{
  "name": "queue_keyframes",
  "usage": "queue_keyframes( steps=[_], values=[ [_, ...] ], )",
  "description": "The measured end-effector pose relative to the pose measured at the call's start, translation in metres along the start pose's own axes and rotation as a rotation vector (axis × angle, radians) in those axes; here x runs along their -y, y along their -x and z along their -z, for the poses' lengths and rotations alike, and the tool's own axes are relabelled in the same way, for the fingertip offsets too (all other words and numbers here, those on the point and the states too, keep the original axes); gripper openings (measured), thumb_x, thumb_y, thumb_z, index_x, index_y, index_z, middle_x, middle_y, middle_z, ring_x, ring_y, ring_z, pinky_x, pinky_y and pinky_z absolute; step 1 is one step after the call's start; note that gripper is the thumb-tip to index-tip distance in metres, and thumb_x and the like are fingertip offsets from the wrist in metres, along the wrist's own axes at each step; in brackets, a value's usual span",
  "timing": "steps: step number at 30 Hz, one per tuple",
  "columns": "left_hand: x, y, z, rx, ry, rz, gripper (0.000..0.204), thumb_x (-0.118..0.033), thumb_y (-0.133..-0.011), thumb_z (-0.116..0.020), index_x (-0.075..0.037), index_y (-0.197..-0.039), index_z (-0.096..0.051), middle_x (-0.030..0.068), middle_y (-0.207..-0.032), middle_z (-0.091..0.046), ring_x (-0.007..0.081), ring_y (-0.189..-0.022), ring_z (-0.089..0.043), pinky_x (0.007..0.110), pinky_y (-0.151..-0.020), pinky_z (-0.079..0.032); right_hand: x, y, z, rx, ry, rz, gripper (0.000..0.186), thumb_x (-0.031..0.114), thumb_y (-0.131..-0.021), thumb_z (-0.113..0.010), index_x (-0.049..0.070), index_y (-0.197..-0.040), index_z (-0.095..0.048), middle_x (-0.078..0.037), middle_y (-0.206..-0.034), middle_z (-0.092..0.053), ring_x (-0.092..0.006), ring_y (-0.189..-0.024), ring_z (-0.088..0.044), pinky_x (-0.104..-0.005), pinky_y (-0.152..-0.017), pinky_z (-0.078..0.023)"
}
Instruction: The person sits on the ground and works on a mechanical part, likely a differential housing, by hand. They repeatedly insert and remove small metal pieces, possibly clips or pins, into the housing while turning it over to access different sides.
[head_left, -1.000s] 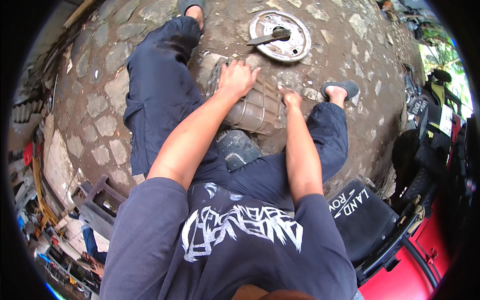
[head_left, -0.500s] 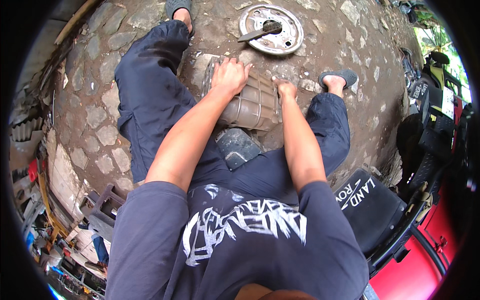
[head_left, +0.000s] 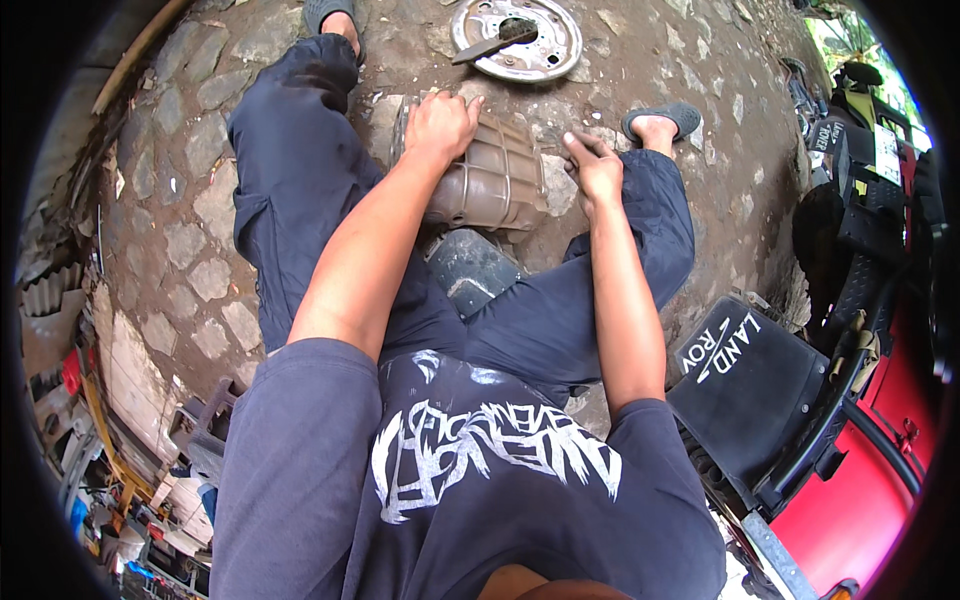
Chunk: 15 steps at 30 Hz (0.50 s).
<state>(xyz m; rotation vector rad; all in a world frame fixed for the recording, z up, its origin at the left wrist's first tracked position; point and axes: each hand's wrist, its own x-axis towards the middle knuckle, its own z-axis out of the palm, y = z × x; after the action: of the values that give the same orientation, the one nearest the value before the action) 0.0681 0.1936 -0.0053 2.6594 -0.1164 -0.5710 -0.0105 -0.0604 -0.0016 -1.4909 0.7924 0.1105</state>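
A brownish ribbed metal casing (head_left: 490, 185), which looks like a gearbox housing, lies on the ground between my legs. My left hand (head_left: 440, 125) grips its far upper left side, with the fingertips bent over the edge and partly hidden. Apart from the casing, on its right, my right hand (head_left: 596, 168) hovers near my right knee. Its darkened fingers point left, thumb and fingers apart, and I see nothing in them. Just in front of me, a dark, scuffed block (head_left: 472, 270) sits close against the casing's near side.
Beyond the casing lies a round metal plate (head_left: 517, 38) with a flat tool (head_left: 490, 48) across it. The ground (head_left: 210, 270) is uneven stone and dirt. On the right stands a red vehicle (head_left: 850, 520) with a black mudflap (head_left: 750, 395). Assorted clutter (head_left: 130, 530) fills the lower left.
My right hand has let go of the casing's right end and drawn back to the right, toward my knee. My left hand stays on the casing. The whole view has shifted slightly.
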Motion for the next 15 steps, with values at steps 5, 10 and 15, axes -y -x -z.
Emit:
queue_keyframes(
  steps=[5,10,15],
  values=[
    [-0.004,0.0,-0.004,-0.026,0.0,-0.036,0.062,-0.055,-0.109,-0.043,-0.003,-0.121,-0.076,0.0172,-0.134,-0.068,0.0355,-0.134,-0.06,0.058,-0.114,-0.045,-0.045,0.009,0.014,-0.03,0.509,0.097,0.033,0.026,-0.083,-0.089,0.012,-0.112,-0.082,-0.009,-0.095,-0.081,-0.0167,-0.087,-0.076,-0.0321,-0.082,-0.058],
    [0.007,0.004,-0.009,-0.108,-0.029,-0.052,0.059,-0.052,-0.109,-0.043,-0.005,-0.117,-0.077,0.0196,-0.129,-0.07,0.0377,-0.128,-0.062,0.054,-0.109,-0.048,-0.033,0.015,-0.009,-0.086,0.795,0.091,0.035,0.036,-0.076,-0.091,0.022,-0.107,-0.086,-0.01,-0.099,-0.082,-0.0251,-0.095,-0.077,-0.0372,-0.093,-0.057],
    [0.0,0.004,-0.007,-0.105,-0.057,-0.079,0.059,-0.053,-0.109,-0.043,-0.005,-0.118,-0.077,0.0199,-0.128,-0.07,0.0392,-0.125,-0.064,0.055,-0.11,-0.048,-0.058,-0.025,-0.009,-0.233,0.781,0.029,0.034,0.037,-0.076,-0.092,0.023,-0.106,-0.086,-0.011,-0.1,-0.082,-0.0245,-0.093,-0.077,-0.0376,-0.092,-0.058]
  ],
)
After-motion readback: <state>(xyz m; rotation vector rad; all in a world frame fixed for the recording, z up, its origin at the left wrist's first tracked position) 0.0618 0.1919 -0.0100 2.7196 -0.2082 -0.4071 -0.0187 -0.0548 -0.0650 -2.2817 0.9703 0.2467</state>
